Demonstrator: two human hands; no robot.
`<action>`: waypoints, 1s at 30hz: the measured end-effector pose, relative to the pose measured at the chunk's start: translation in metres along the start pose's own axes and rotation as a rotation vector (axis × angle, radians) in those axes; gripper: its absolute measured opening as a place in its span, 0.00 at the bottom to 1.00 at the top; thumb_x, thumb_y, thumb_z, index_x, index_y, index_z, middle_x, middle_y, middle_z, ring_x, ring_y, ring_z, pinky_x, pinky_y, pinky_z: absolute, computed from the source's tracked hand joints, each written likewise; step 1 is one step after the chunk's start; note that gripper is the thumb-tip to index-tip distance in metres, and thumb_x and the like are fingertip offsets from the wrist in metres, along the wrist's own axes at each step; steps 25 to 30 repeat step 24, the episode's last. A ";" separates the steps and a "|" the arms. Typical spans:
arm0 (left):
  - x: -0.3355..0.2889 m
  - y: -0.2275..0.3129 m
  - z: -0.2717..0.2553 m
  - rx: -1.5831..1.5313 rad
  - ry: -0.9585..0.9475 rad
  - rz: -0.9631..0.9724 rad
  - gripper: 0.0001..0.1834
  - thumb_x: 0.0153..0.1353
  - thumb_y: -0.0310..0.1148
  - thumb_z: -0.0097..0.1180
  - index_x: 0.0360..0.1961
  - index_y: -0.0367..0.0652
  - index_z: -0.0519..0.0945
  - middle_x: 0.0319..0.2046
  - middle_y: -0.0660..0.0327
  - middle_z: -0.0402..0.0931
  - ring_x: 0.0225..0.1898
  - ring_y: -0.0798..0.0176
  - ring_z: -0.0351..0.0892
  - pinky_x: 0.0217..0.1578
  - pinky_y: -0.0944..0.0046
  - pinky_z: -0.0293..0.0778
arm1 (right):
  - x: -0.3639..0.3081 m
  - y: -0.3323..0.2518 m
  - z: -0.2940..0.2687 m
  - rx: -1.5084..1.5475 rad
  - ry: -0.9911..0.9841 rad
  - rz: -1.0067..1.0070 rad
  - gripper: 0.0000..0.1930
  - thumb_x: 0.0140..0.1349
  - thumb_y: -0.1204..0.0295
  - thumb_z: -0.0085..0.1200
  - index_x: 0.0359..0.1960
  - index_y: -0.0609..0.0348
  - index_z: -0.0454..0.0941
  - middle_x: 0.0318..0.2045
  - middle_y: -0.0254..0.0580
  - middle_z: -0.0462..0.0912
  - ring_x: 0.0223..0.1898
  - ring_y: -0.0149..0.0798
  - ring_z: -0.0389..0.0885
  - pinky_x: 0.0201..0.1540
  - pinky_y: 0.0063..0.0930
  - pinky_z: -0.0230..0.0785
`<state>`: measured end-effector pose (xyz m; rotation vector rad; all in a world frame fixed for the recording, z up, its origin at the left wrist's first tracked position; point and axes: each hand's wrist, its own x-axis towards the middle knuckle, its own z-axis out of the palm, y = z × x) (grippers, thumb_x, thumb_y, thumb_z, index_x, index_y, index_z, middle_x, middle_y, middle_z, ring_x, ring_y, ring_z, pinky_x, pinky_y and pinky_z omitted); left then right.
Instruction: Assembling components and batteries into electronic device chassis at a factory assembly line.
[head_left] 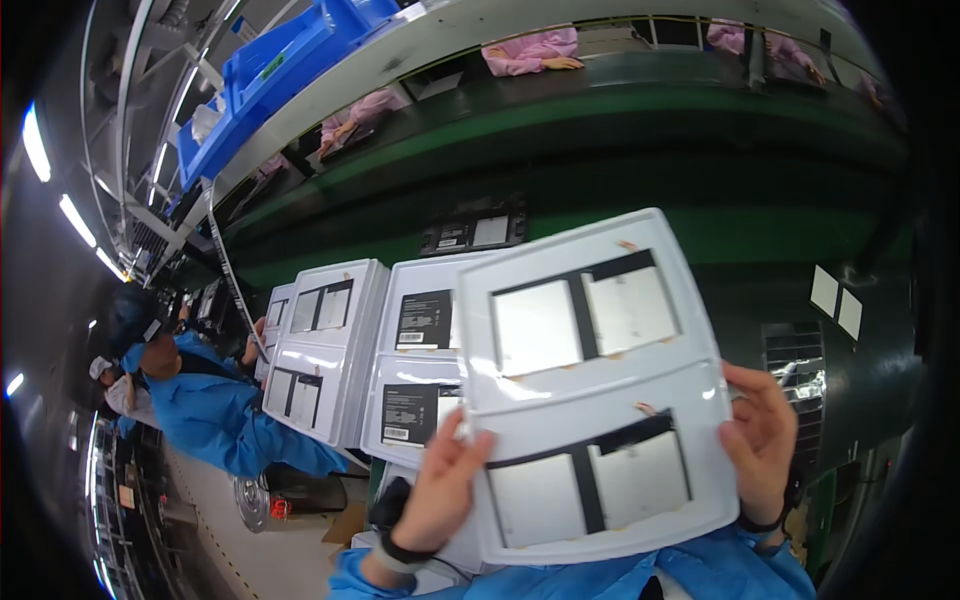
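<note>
Between my two hands is a white plastic tray (pixel 600 386), tilted up toward me. Each of its two compartments holds a flat battery pack with silver cells, black strips and a small connector lead: an upper pack (pixel 537 325) and a lower pack (pixel 640 480). My left hand (pixel 442 495) pinches the tray's left edge near the lower compartment. On the opposite edge, my right hand (pixel 762 445) grips with thumb in front and fingers behind. Partly covered by the held tray, another white tray (pixel 420 367) carries packs with their black label sides up.
Left of these stands a stack of white trays (pixel 350 390) with battery packs. A dark device casing (pixel 472 232) lies on the green line beyond. White rectangles (pixel 825 290) and a black gridded sheet (pixel 795 380) lie at right. A co-worker in blue (pixel 215 415) sits at left; a blue bin (pixel 265 90) hangs above.
</note>
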<state>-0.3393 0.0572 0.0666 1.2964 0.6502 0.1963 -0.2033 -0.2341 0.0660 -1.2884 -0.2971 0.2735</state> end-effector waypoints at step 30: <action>0.184 0.088 -0.473 1.206 0.670 0.515 0.17 0.61 0.27 0.63 0.52 0.42 0.87 0.62 0.48 0.78 0.65 0.49 0.76 0.62 0.68 0.68 | 0.008 0.102 0.142 0.487 -1.297 0.354 0.32 0.76 0.71 0.48 0.78 0.54 0.51 0.75 0.47 0.60 0.67 0.37 0.72 0.69 0.35 0.66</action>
